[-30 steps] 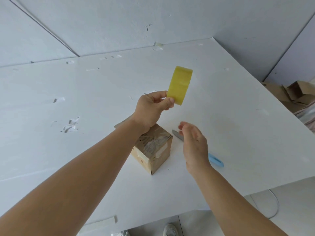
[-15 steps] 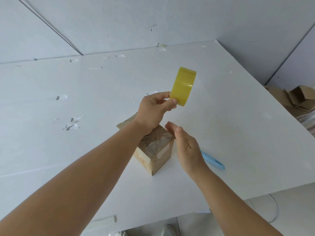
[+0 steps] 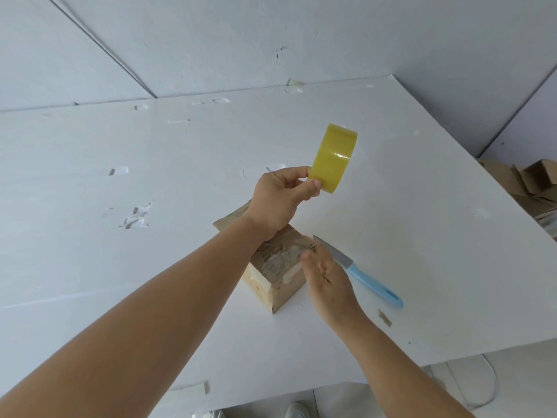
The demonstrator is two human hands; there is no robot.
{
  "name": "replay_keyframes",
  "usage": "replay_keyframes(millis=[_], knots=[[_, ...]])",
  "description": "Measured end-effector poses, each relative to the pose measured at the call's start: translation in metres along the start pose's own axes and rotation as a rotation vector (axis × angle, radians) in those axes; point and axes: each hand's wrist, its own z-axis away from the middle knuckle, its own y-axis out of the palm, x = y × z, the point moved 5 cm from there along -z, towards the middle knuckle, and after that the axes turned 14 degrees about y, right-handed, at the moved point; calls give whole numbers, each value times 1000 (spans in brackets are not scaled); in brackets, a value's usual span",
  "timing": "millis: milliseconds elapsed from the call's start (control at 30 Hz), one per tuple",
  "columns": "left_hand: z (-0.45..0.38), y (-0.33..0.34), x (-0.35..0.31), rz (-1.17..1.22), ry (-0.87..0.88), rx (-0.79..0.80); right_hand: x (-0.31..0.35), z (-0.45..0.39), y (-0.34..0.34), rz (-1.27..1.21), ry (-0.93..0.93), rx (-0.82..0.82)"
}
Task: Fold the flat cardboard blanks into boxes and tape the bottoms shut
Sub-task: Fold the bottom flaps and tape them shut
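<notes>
We pinch the yellow tape roll (image 3: 334, 158) high up in our left hand (image 3: 278, 200), and our right hand (image 3: 327, 274) lies flat on the box (image 3: 275, 276) under it, knife (image 3: 358, 271) just beside those fingers.

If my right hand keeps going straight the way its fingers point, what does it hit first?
Most likely the taped cardboard box: the right hand has straight fingers aimed up-left at its top edge, seemingly at or almost touching it, though depth is unclear.

The single head view looks steeply down, close over the white table (image 3: 422, 236).
</notes>
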Motion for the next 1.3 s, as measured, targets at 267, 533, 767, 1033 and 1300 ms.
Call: replay_keyframes(millis=[267,533,767,1033,1300], knots=[[1,0,-3,-10,-1,-1,3,0,11,-55,132,79],[3,4,-9,-17,-30,110,59,-13,-63,-125,-71,-380],[4,16,-15,-79,-23,320,83,-23,-87,58,-92,-480],[4,31,-29,-625,258,290,84,-19,-97,144,-31,-567],[7,32,-29,-896,252,322,76,-11,-107,100,4,-494]])
